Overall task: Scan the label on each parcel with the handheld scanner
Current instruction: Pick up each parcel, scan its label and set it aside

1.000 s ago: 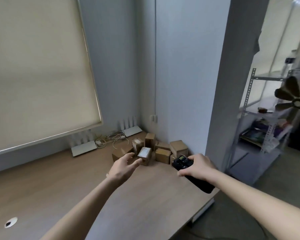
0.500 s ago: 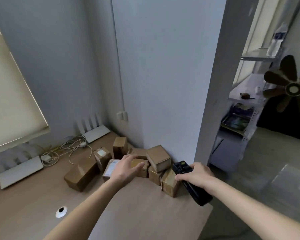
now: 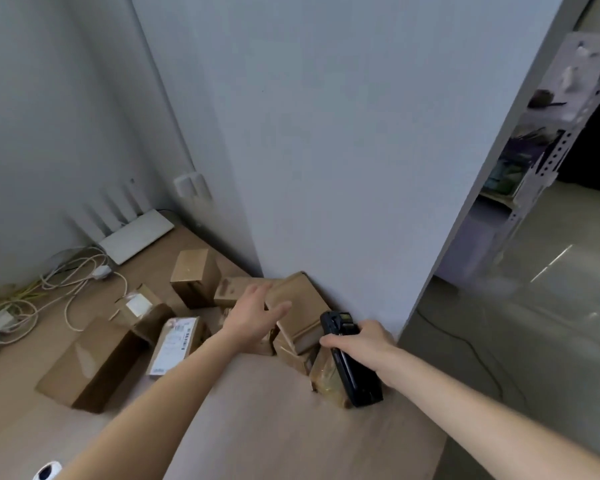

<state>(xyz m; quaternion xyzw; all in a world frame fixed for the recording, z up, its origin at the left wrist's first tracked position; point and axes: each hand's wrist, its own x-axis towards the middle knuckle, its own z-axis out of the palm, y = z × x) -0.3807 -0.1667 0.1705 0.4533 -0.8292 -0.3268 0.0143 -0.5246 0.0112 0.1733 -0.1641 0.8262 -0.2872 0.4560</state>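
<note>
Several brown cardboard parcels lie clustered in the desk's corner against the wall. My left hand [image 3: 253, 315] reaches with straight fingers over the pile, its fingertips at the tilted top parcel [image 3: 300, 311]. My right hand [image 3: 359, 342] grips the black handheld scanner [image 3: 347, 358], which points toward that parcel from the right. A flat parcel [image 3: 175, 342] with a white printed label faces up to the left of my arm. Another parcel [image 3: 141, 308] carries a small white label, and a large plain box [image 3: 90, 363] lies at the left.
A wooden desk [image 3: 257, 427] carries everything. A white router [image 3: 136, 233] with antennas and loose white cables [image 3: 73, 292] sit at the back left. The wall column stands just behind the parcels. A metal shelf [image 3: 548, 147] and open floor lie to the right past the desk edge.
The view has moved closer and down onto the parcels. My left hand has shifted right from the labelled parcel to the tilted top parcel. My right hand keeps the scanner beside the pile.
</note>
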